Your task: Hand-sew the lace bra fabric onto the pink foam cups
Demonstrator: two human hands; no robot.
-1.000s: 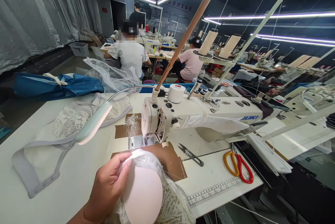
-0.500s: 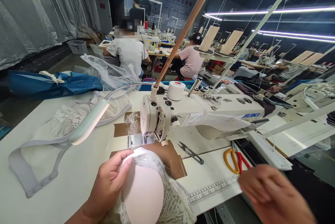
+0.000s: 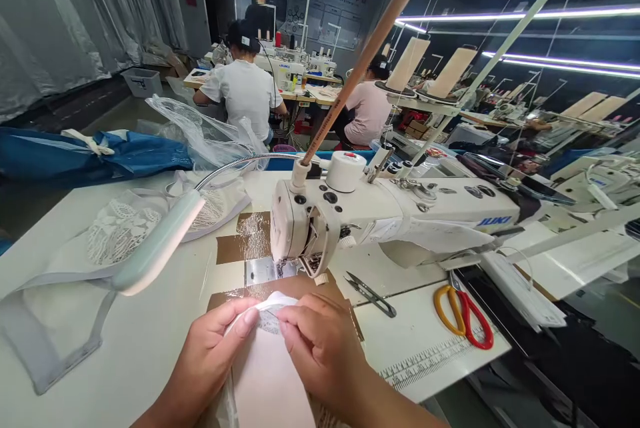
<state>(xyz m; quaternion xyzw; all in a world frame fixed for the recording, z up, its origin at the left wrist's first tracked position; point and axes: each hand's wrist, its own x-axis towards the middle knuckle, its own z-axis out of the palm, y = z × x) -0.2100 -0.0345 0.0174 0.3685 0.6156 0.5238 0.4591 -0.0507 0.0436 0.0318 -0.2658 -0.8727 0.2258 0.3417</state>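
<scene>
1. Lace garment [image 3: 119, 229]: toward the tabletop's [image 3: 165, 321] far left corner, lamp [image 3: 160, 241] over it.
2. Sewing machine [image 3: 380, 205]: middle toward right edge, thread cone [image 3: 346, 173] on top.
3. Snips [image 3: 373, 295]: before the machine; scissors [image 3: 465, 321] right of them, by the near right corner.
4. Ruler [image 3: 427, 363]: along the near edge.
5. Cup [image 3: 267, 375]: between left hand [image 3: 215, 341] and right hand [image 3: 323, 338].

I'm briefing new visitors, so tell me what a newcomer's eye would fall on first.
First comes the white sewing machine at centre, a brown rod slanting up from its left end. Just in front, the left hand and right hand pinch a pale garment with lace. Farther right on the table lie red-and-yellow scissors.
</scene>
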